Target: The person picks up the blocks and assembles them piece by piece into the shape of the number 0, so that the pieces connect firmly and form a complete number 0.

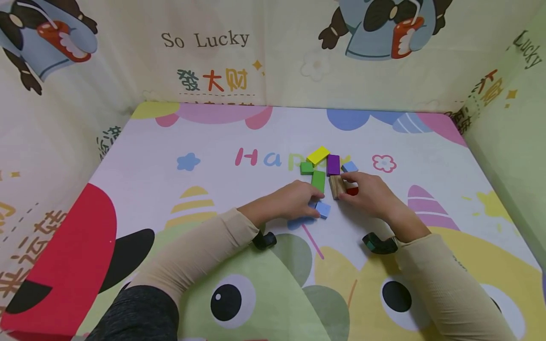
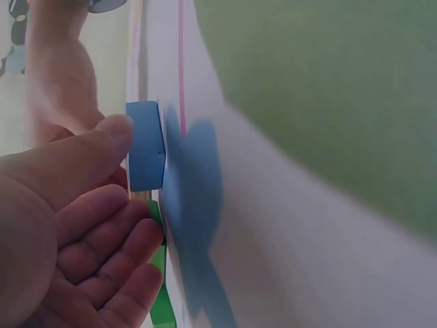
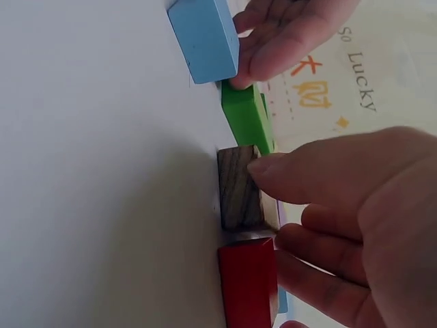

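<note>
A light blue block (image 1: 323,210) lies at the near end of a small cluster of blocks. My left hand (image 1: 294,201) holds it, with the thumb (image 2: 113,133) against its side and the other fingers curled beside the green block (image 1: 318,181). From the right, my right hand (image 1: 371,194) pinches a brown wood-grained block (image 1: 336,187) between thumb and forefinger. Its thumb (image 3: 280,174) lies along the grained face. Partly covered by that hand, a red block (image 3: 247,283) sits right beside the brown one.
Beyond the hands are a purple block (image 1: 333,165), a yellow block (image 1: 318,155), a smaller green block (image 1: 306,168) and another blue block (image 1: 350,166). All lie on a printed tabletop (image 1: 222,137), with a patterned curtain (image 1: 290,80) behind and at both sides.
</note>
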The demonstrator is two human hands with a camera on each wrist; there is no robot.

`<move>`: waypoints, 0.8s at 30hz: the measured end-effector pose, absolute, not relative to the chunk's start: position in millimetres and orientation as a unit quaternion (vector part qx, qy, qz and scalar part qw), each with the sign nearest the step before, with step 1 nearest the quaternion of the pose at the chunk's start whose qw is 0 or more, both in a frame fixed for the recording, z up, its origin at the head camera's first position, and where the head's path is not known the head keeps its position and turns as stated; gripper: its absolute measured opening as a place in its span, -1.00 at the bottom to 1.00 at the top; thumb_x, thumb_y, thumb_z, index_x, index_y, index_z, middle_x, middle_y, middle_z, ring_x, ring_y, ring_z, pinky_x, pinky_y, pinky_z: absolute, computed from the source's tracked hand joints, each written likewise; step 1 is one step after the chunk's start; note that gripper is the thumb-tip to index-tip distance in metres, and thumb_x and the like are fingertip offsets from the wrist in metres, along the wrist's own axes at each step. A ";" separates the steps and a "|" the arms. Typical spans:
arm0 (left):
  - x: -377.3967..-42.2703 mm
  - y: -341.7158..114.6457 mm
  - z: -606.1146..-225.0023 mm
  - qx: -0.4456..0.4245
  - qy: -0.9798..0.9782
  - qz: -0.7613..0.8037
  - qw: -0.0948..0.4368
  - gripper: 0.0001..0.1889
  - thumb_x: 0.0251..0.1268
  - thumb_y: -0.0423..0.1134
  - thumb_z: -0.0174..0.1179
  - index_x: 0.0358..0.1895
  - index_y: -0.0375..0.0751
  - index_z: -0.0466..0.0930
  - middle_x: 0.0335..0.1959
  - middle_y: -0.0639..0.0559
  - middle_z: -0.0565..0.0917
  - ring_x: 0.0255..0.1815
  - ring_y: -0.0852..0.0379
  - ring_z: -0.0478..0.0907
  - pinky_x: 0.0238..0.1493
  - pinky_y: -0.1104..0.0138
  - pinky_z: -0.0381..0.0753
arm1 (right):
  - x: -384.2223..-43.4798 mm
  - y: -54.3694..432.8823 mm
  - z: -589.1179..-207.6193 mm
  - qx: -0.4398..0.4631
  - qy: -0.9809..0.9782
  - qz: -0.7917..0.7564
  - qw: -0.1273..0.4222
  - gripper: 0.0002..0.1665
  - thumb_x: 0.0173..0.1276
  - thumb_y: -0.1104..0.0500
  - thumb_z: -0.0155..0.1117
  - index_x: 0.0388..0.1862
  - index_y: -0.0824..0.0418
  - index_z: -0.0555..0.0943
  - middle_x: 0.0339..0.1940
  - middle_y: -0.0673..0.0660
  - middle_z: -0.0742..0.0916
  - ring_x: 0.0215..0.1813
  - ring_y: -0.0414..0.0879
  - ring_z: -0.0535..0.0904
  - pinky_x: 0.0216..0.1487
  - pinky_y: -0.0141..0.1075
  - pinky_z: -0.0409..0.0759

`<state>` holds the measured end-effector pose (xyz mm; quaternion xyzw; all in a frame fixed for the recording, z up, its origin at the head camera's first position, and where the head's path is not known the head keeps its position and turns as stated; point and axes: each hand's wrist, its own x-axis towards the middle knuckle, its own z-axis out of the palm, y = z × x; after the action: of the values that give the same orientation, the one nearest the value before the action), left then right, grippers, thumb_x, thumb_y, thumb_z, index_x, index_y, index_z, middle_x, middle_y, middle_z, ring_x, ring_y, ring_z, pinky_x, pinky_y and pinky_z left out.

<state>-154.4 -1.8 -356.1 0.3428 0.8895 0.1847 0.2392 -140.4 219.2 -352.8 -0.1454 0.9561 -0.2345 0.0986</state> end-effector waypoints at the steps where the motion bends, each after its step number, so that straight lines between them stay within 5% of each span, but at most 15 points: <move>1: -154.1 -0.8 -356.1 0.342 0.890 0.181 0.240 -0.40 0.31 -0.05 0.36 0.39 -0.14 0.49 0.24 0.10 0.60 0.26 0.19 0.45 0.29 0.38 0.37 | -140.2 218.6 -352.7 -0.150 0.956 -0.234 0.096 -0.31 0.34 0.13 0.38 0.33 0.47 0.45 0.17 0.43 0.62 0.05 0.25 0.65 0.08 0.06 0.59; 11: -152.2 4.7 -356.5 0.349 0.893 0.163 0.230 -0.48 0.34 -0.08 0.34 0.33 -0.13 0.55 0.17 0.11 0.64 0.14 0.18 0.50 0.29 0.38 0.37 | -141.1 210.6 -354.5 -0.104 0.964 -0.228 0.087 -0.21 0.29 0.00 0.46 0.31 0.46 0.45 0.16 0.42 0.62 0.08 0.25 0.62 0.06 0.06 0.59; 24: -153.9 -4.0 -357.0 0.354 0.892 0.167 0.226 -0.56 0.36 -0.12 0.33 0.25 -0.13 0.61 0.10 0.08 0.66 0.01 0.19 0.49 0.19 0.39 0.44 | -143.3 205.3 -356.4 -0.129 0.961 -0.233 0.078 -0.37 0.32 0.10 0.40 0.22 0.48 0.52 0.06 0.38 0.68 0.02 0.23 0.65 0.06 0.06 0.58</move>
<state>-153.9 -4.0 -357.0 0.3541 0.8921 0.1668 0.2256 -143.3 205.3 -356.4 -0.1290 0.9606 -0.2334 0.0784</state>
